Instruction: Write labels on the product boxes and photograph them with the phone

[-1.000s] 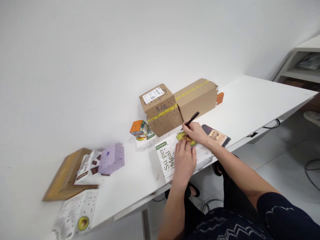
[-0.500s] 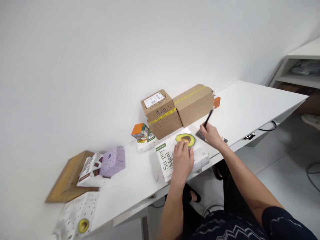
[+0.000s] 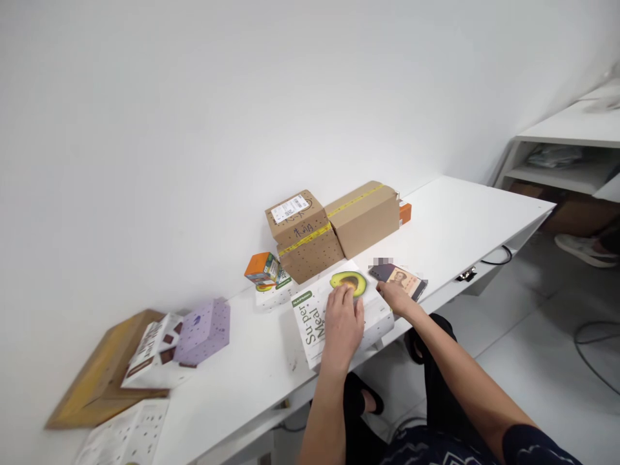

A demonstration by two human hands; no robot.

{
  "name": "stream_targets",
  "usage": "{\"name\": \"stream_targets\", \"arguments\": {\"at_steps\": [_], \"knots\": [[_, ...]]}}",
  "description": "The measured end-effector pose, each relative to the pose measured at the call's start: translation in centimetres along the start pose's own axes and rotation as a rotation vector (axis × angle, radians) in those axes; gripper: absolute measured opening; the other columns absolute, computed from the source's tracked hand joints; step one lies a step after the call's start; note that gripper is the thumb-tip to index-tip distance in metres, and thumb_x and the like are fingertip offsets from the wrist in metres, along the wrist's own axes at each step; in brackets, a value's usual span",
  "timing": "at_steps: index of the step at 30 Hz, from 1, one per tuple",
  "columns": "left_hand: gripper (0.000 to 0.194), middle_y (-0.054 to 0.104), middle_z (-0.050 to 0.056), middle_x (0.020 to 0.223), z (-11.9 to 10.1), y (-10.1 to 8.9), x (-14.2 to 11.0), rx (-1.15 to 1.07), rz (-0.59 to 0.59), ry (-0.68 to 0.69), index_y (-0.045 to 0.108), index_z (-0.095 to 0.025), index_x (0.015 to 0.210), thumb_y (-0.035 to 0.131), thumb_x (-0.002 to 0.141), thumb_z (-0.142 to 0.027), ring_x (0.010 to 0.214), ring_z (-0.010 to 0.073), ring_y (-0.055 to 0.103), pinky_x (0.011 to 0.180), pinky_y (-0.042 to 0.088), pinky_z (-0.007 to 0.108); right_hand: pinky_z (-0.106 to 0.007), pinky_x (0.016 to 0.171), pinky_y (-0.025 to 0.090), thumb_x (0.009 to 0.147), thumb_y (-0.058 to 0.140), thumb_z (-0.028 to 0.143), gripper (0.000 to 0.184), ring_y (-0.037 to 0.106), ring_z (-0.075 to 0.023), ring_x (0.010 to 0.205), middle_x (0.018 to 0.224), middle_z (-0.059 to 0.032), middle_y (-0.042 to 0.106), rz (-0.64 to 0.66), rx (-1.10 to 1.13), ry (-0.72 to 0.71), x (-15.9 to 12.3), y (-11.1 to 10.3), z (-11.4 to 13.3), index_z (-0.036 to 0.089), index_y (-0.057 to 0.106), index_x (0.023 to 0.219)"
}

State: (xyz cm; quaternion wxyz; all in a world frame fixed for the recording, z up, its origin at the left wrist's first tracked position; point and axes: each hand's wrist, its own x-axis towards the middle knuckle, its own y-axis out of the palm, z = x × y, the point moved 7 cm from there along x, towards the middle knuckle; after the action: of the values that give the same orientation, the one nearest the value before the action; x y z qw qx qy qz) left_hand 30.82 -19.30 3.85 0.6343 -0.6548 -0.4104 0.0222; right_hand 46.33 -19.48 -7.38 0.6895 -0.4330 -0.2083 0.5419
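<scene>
A white carton [image 3: 310,323] printed "Su-per Meal" with an avocado lies on the table in front of me. My left hand [image 3: 343,323] rests on its top just below the avocado, fingers laid out and holding nothing. Beside the carton's right edge is my right hand [image 3: 396,298], its fingers drawn together and pointing left. What they hold, if anything, is hidden; no pen shows. A dark phone [image 3: 382,271] with a printed picture at its back lies just beyond that hand.
Two taped brown boxes [image 3: 310,258] [image 3: 368,223] stand against the wall, with small orange boxes [image 3: 261,266] [image 3: 405,213] at either side. To the left lie a purple box [image 3: 206,332], a chocolate-printed carton [image 3: 150,355] and brown packaging [image 3: 87,381]. A white shelf [image 3: 557,174] stands far right.
My right hand has moved off the phone towards the carton's right edge, and the black pen it held upright is out of sight. My left hand stays on the carton. The view has shifted.
</scene>
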Motion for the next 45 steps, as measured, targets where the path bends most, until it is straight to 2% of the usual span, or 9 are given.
{"name": "stream_targets", "arguments": {"at_steps": [4, 7, 12, 15, 22, 31, 39, 41, 45], "knots": [[0.028, 0.061, 0.015, 0.119, 0.1, 0.0, 0.0, 0.0, -0.024, 0.009, 0.056, -0.012, 0.116, 0.046, 0.091, -0.023, 0.114, 0.0258, 0.055, 0.099, 0.047, 0.046, -0.025, 0.071, 0.042, 0.082, 0.057, 0.019, 0.019, 0.064, -0.0194, 0.082, 0.087, -0.0112, 0.07, -0.058, 0.06, -0.017, -0.6, -0.2, -0.8, 0.012, 0.066, 0.096], [0.029, 0.061, 0.015, 0.119, 0.1, 0.1, 0.0, -0.015, -0.003, 0.01, 0.056, -0.011, 0.116, 0.045, 0.092, -0.024, 0.114, 0.0256, 0.055, 0.1, 0.046, 0.045, -0.026, 0.077, 0.043, 0.088, 0.045, 0.021, 0.026, 0.063, -0.0194, 0.087, 0.095, -0.0113, 0.069, -0.147, 0.096, 0.034, -1.6, -0.8, -2.6, 0.012, 0.064, 0.104], [0.031, 0.06, 0.016, 0.121, 0.3, 0.2, 0.1, -0.034, 0.015, -0.01, 0.057, -0.011, 0.117, 0.045, 0.092, -0.025, 0.116, 0.0259, 0.054, 0.102, 0.045, 0.045, -0.034, 0.081, 0.045, 0.091, 0.037, 0.033, 0.038, 0.06, -0.0237, 0.09, 0.102, -0.0137, 0.063, -0.513, 0.152, 0.198, -4.2, -3.9, -7.5, 0.013, 0.061, 0.112], [0.031, 0.06, 0.016, 0.121, 0.3, 0.3, 0.1, -0.044, 0.025, -0.023, 0.057, -0.011, 0.116, 0.045, 0.092, -0.025, 0.116, 0.0259, 0.053, 0.102, 0.045, 0.045, -0.038, 0.092, 0.041, 0.088, 0.043, 0.039, 0.046, 0.052, -0.0293, 0.107, 0.113, -0.0177, 0.059, -0.618, 0.049, 0.162, -4.7, -4.6, -8.9, 0.011, 0.057, 0.122], [0.03, 0.06, 0.015, 0.121, 0.2, 0.2, 0.1, -0.058, 0.017, -0.03, 0.057, -0.013, 0.117, 0.045, 0.092, -0.025, 0.117, 0.0255, 0.053, 0.102, 0.045, 0.045, -0.043, 0.101, 0.033, 0.079, 0.057, 0.052, 0.081, 0.038, -0.0336, 0.125, 0.138, -0.0218, 0.042, -0.441, -0.107, 0.053, -2.2, -2.1, -8.4, 0.009, 0.031, 0.143], [0.03, 0.061, 0.014, 0.121, 0.4, 0.2, 0.1, -0.064, 0.012, -0.054, 0.058, -0.013, 0.117, 0.045, 0.092, -0.025, 0.117, 0.0245, 0.054, 0.103, 0.044, 0.045, -0.048, 0.093, 0.033, 0.081, 0.056, 0.051, 0.074, 0.039, -0.0354, 0.121, 0.141, -0.017, 0.042, -0.323, -0.23, 0.174, -1.0, -2.0, -5.7, 0.019, 0.032, 0.143], [0.027, 0.062, 0.012, 0.12, 0.8, 0.1, 0.5, -0.045, 0.009, -0.087, 0.06, -0.015, 0.114, 0.047, 0.091, -0.024, 0.115, 0.0241, 0.054, 0.101, 0.045, 0.045, -0.047, 0.088, 0.036, 0.083, 0.054, 0.048, 0.066, 0.042, -0.0341, 0.116, 0.135, -0.0163, 0.049, -0.315, -0.252, 0.201, -0.5, -2.0, -5.6, 0.021, 0.035, 0.14], [0.025, 0.064, 0.012, 0.115, 0.8, -0.3, 0.6, -0.034, -0.049, -0.072, 0.062, -0.015, 0.11, 0.048, 0.091, -0.023, 0.111, 0.0239, 0.055, 0.099, 0.046, 0.045, -0.047, 0.088, 0.035, 0.083, 0.054, 0.049, 0.067, 0.042, -0.0341, 0.116, 0.135, -0.0165, 0.049, -0.311, -0.251, 0.201, -0.5, -2.0, -5.6, 0.021, 0.035, 0.14], [0.018, 0.067, 0.01, 0.099, 0.7, -2.4, 0.2, -0.039, -0.288, -0.048, 0.063, -0.016, 0.099, 0.049, 0.089, -0.019, 0.098, 0.0209, 0.059, 0.092, 0.048, 0.041, -0.048, 0.088, 0.035, 0.082, 0.052, 0.049, 0.068, 0.042, -0.0343, 0.116, 0.135, -0.0165, 0.049, -0.304, -0.238, 0.209, -0.5, -2.1, -5.5, 0.02, 0.035, 0.141]]}}
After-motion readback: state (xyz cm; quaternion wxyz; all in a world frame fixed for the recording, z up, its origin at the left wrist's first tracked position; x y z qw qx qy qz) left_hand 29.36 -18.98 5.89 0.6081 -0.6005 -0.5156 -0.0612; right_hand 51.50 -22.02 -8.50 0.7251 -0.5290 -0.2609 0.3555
